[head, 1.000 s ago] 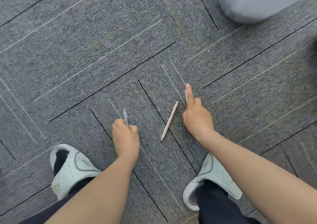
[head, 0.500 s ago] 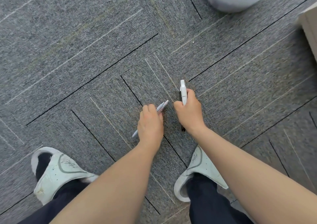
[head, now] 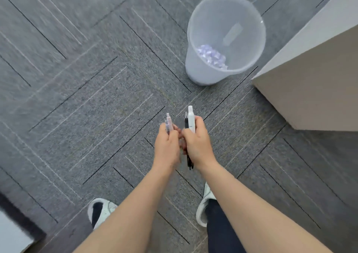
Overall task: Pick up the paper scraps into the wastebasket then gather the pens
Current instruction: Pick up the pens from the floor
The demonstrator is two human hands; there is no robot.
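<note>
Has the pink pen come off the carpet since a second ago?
Yes. The pink pen lay flat on the carpet between the hands; now the left hand holds it upright, off the floor.

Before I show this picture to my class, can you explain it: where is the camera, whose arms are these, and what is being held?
The one picture comes from a camera worn on a person's head, looking down at their own arms and feet on a grey carpet. There is no machine. The left hand grips two pale pens; the right hand grips a white pen and a black pen. Ahead stands a translucent wastebasket with paper scraps inside. A pale cabinet stands at the right.
</note>
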